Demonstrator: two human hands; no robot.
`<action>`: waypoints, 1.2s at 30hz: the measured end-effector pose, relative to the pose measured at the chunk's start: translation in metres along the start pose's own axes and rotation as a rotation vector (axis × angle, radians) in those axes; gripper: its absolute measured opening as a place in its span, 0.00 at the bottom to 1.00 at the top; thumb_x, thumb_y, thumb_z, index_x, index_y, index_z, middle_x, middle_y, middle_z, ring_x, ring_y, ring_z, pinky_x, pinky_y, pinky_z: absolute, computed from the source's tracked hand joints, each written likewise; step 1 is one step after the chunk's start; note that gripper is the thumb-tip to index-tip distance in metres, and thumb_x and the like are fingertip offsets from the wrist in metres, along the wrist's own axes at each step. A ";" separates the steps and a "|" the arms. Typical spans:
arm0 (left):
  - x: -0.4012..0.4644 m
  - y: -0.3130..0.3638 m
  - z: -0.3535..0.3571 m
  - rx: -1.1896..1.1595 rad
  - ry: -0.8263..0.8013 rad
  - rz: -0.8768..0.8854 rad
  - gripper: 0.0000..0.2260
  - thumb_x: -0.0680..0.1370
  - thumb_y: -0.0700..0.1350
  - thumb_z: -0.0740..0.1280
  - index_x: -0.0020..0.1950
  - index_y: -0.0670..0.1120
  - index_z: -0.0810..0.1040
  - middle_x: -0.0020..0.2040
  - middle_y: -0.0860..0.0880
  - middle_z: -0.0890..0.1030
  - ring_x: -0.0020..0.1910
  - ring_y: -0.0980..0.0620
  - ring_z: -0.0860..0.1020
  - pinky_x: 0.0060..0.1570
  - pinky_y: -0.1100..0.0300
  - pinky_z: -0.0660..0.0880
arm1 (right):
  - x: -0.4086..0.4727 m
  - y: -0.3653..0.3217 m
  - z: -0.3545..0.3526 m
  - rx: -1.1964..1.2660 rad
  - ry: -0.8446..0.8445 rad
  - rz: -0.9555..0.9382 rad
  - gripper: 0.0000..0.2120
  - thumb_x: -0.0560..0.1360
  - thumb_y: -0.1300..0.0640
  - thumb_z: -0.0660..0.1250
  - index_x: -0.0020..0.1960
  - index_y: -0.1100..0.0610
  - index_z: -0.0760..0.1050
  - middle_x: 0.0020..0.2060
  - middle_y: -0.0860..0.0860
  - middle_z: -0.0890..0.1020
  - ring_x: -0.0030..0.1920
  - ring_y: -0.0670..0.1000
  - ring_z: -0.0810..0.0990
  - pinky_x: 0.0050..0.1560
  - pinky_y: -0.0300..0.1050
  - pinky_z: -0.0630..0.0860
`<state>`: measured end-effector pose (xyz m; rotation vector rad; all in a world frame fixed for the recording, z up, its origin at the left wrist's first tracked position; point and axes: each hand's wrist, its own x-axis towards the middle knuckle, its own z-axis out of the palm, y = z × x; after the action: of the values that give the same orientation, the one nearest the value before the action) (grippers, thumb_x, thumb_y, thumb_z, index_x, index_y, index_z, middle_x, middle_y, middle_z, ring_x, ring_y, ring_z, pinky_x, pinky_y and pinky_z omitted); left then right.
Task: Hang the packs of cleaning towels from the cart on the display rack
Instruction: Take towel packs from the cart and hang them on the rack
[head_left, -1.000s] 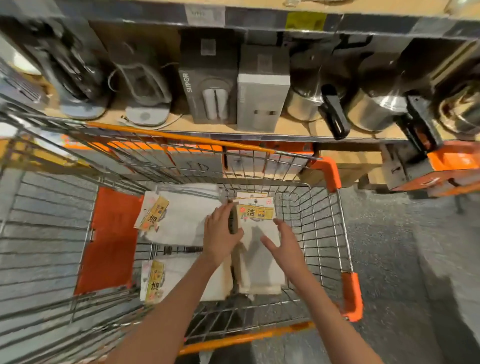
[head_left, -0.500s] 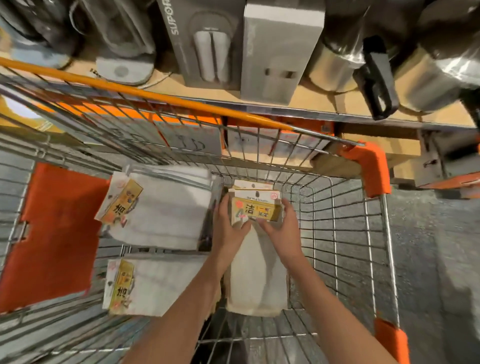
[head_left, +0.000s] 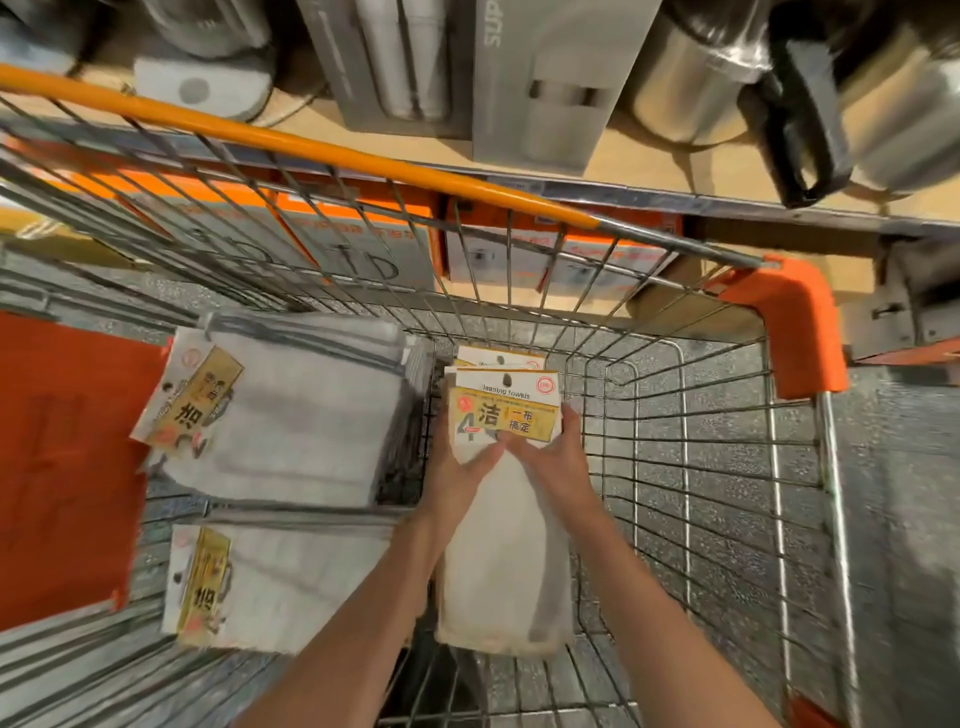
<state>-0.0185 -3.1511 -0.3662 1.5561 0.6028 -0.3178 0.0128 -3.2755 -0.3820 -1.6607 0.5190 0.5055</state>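
Inside the wire cart (head_left: 691, 457) lies a stack of cleaning towel packs (head_left: 506, 561) with yellow-and-white header cards. Both hands sit at the top pack's card. My left hand (head_left: 460, 470) grips its left edge, thumb laid across the front. My right hand (head_left: 553, 457) pinches its right side and lower edge. Two more piles of packs lie to the left, one at the far side (head_left: 306, 410) and one nearer me (head_left: 291, 582). No display rack is in view.
An orange panel (head_left: 67, 457) stands against the cart's left end. An orange bar (head_left: 291, 140) runs along the cart's far rim, with an orange corner guard (head_left: 800, 322) at the right. Behind it a shelf (head_left: 649, 171) carries grey boxes and steel kettles. Grey floor lies to the right.
The view has moved closer over the cart. My hands went from resting on the pack to closing on its header card, which now sits slightly raised off the stack.
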 end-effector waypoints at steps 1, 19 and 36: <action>0.000 -0.001 -0.001 0.000 -0.008 -0.002 0.29 0.76 0.30 0.67 0.74 0.41 0.62 0.65 0.43 0.75 0.56 0.62 0.76 0.51 0.76 0.69 | 0.000 0.001 0.001 -0.009 -0.003 0.008 0.35 0.64 0.59 0.78 0.64 0.51 0.61 0.51 0.44 0.81 0.45 0.33 0.79 0.46 0.31 0.74; -0.007 -0.014 -0.025 0.161 -0.283 -0.018 0.28 0.78 0.35 0.66 0.65 0.66 0.68 0.72 0.57 0.67 0.70 0.63 0.66 0.59 0.81 0.61 | -0.002 0.012 0.000 0.016 -0.029 0.023 0.37 0.67 0.50 0.75 0.64 0.33 0.55 0.51 0.38 0.81 0.55 0.48 0.80 0.61 0.58 0.73; -0.018 0.002 -0.023 -0.135 -0.161 -0.132 0.17 0.75 0.36 0.71 0.48 0.61 0.84 0.58 0.60 0.75 0.53 0.69 0.77 0.44 0.75 0.73 | -0.018 -0.007 -0.001 0.054 0.006 0.063 0.35 0.70 0.57 0.73 0.68 0.49 0.55 0.52 0.40 0.77 0.56 0.49 0.78 0.62 0.54 0.73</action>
<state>-0.0358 -3.1321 -0.3526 1.3497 0.5902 -0.4877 0.0027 -3.2748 -0.3657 -1.5985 0.5858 0.5284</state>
